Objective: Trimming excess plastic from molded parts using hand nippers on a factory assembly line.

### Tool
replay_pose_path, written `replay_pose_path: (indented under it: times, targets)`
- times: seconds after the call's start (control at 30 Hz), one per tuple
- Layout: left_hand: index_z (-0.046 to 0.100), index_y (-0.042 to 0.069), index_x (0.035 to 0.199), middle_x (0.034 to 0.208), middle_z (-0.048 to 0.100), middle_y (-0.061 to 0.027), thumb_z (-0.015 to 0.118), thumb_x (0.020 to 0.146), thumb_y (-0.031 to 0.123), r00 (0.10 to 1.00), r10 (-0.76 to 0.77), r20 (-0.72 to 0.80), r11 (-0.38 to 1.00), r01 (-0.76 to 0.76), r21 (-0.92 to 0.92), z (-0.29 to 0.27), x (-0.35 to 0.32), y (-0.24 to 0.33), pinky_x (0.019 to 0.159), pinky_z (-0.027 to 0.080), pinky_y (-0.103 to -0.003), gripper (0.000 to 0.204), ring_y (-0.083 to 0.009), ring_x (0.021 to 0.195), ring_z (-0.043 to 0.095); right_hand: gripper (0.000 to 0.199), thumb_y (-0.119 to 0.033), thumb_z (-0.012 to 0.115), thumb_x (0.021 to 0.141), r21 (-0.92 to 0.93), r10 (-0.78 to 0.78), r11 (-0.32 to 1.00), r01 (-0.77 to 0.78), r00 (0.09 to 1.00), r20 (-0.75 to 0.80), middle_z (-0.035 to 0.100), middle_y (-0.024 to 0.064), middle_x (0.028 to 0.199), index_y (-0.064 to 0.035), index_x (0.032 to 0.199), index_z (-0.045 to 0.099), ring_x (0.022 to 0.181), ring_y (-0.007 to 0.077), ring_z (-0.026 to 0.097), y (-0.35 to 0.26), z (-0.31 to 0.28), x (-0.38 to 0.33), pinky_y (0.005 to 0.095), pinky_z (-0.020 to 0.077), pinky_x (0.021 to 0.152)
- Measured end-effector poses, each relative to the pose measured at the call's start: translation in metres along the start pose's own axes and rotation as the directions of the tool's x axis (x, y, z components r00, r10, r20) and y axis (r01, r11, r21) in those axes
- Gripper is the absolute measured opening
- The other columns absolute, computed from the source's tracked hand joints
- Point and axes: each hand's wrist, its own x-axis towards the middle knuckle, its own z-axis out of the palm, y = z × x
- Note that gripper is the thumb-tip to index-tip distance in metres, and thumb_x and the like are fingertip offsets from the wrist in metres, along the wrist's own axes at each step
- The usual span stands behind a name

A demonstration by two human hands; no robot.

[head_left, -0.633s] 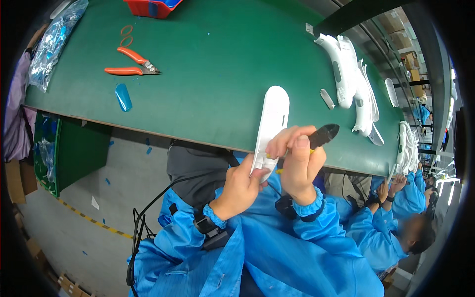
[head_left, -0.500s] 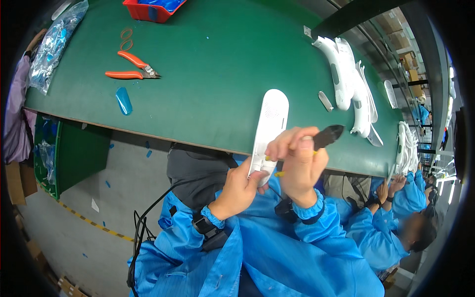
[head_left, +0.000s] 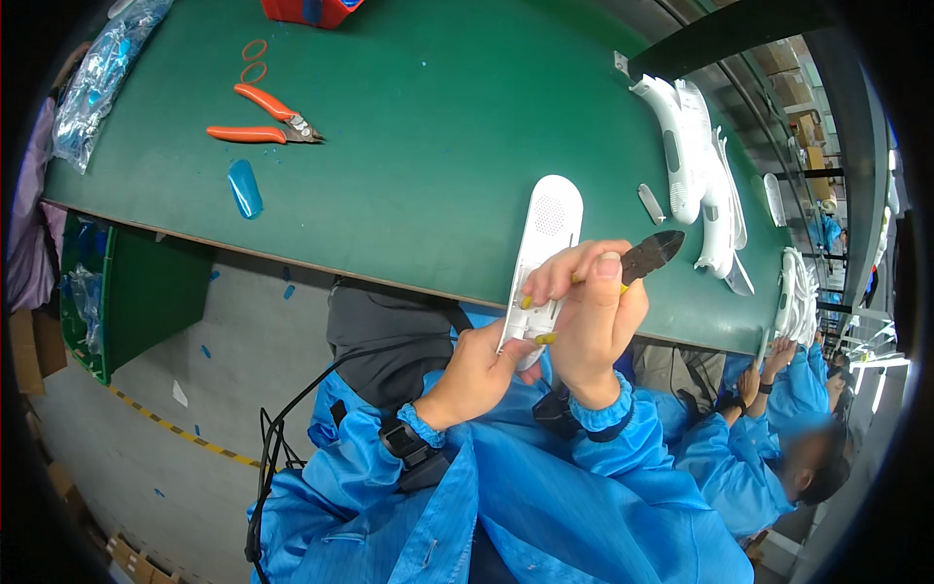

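Note:
My left hand [head_left: 469, 378] grips the lower end of a long white plastic shell [head_left: 551, 219] with a rounded top and a patch of small holes. The shell is held up at the table's near edge. Closed around a pair of pliers [head_left: 654, 255] is my right hand [head_left: 595, 341], just right of the shell. The dark jaws point up and right, away from the shell. Yellow handle ends stick out toward the shell's lower part; whether they touch it I cannot tell. My right fingers hide the middle of the pliers and some of the shell.
On the green table [head_left: 389, 175] lie orange-handled cutters [head_left: 261, 133], orange rings [head_left: 254, 60], a blue curved piece [head_left: 245, 189] and a bagged bundle [head_left: 105, 78]. White housings [head_left: 686, 146] are piled at right. A green bin [head_left: 146, 302] stands lower left. Co-workers [head_left: 730, 457] sit at right.
The shell and both hands stand slightly further right in the view, as the view itself shifts a little. My right hand was blurred by motion and is now sharper, still around the pliers.

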Motion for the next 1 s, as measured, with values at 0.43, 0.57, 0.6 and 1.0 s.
replay_pose_path:
  times: [0.43,0.57,0.6,1.0]
  targets:
    - [0.061,-0.002,0.104,0.073,0.069,-0.0131,0.049,0.098,0.011,0.993,0.105,-0.05,0.956,-0.087,0.28,0.0,-0.002,0.002,0.064,0.053,-0.035,0.018,-0.0249,0.068,0.07,0.021,-0.019,0.042,0.104,-0.293,-0.115,0.938,0.186,0.963,0.243,0.053,0.0119,0.07,-0.0003,0.095,0.045,0.062,0.0176,0.053,-0.001,0.004,-0.01,0.0343,0.0489,0.058]
    - [0.062,-0.001,0.102,0.072,0.068,-0.0109,0.052,0.097,0.012,0.998,0.046,-0.05,0.977,-0.035,0.211,0.0,-0.002,0.016,0.064,0.053,-0.035,0.018,-0.0226,0.067,0.069,0.016,-0.008,0.044,0.1,0.04,-0.144,0.989,0.141,0.986,0.085,0.058,0.0105,0.071,0.0052,0.094,0.051,0.064,0.0157,0.057,-0.004,-0.001,-0.008,0.0303,0.0478,0.057]
    - [0.062,-0.001,0.101,0.072,0.068,-0.0104,0.052,0.097,0.013,0.999,0.019,-0.038,0.984,-0.012,0.177,0.0,-0.002,0.019,0.064,0.053,-0.034,0.018,-0.0221,0.066,0.069,0.016,-0.008,0.044,0.1,-0.035,-0.115,0.992,0.119,0.987,0.116,0.058,0.0107,0.072,0.005,0.094,0.051,0.064,0.0158,0.057,-0.002,-0.002,-0.007,0.0302,0.048,0.058]
    - [0.048,-0.004,0.128,0.097,0.067,-0.0125,0.051,0.099,0.008,0.992,0.122,-0.018,0.977,-0.123,-0.173,0.0,-0.003,0.075,0.073,0.055,-0.031,0.031,-0.0167,0.079,0.068,0.035,-0.015,0.059,0.093,-0.416,0.326,0.884,-0.212,0.918,0.225,0.058,0.0043,0.074,0.0062,0.12,0.054,0.066,0.0099,0.055,-0.067,-0.035,0.02,0.0257,0.0458,0.061]
